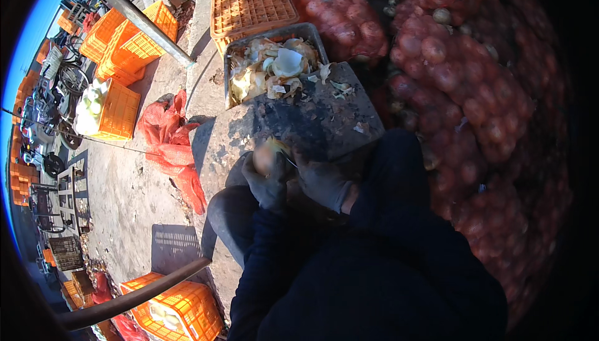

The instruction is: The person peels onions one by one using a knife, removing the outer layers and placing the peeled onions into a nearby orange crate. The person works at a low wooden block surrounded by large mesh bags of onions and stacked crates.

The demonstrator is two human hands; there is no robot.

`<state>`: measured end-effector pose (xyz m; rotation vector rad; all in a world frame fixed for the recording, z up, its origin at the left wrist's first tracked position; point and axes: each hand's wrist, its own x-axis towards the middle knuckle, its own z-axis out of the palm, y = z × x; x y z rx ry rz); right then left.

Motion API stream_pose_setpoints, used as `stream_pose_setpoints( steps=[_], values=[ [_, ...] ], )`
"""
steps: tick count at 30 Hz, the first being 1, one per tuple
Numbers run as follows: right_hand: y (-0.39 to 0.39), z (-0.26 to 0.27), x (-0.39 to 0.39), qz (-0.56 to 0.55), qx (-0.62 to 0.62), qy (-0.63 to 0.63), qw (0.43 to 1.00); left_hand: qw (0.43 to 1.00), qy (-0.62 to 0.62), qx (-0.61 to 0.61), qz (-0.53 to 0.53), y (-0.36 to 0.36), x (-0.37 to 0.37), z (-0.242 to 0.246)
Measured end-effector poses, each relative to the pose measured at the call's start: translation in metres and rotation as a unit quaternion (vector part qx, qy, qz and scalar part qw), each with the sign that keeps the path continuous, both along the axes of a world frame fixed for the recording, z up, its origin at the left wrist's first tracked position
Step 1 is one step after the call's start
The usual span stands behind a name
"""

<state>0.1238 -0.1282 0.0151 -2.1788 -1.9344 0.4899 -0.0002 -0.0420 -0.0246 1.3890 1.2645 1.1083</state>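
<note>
My left hand (266,184), in a grey glove, grips an onion (265,158) with part of its skin lifted at the top. Close on the right, my right hand (320,179), also gloved, is closed on a small knife (292,159); a little of its blade shows beside the onion, and the handle is hidden in the fingers. Both hands are over my lap, at the near edge of a dark, worn board (299,116). Beyond the board, a grey plastic bin (227,79) is heaped with onion skins (262,72).
Red mesh sacks of onions (449,69) are piled along the right. An upturned orange crate (252,4) stands behind the bin. Red netting (171,140) lies on the concrete at left. Crates of peeled onions (114,114) stand farther left and at the lower left (187,306), near metal poles (135,15).
</note>
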Motion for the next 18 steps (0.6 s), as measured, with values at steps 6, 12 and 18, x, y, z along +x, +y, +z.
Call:
stream_pose_setpoints(
  steps=[6, 12, 18],
  values=[
    [0.014, -0.037, 0.015, -0.041, 0.179, 0.281, 0.942, 0.999, 0.043, 0.021, -0.013, -0.002, 0.004, 0.004],
    [0.013, -0.023, 0.021, -0.036, 0.095, 0.348, 0.932, 0.999, 0.011, 0.008, -0.038, 0.003, -0.005, 0.003],
    [0.009, -0.019, 0.011, 0.011, 0.022, 0.128, 0.992, 0.987, 0.125, -0.057, -0.085, 0.024, -0.007, 0.012]
  ],
)
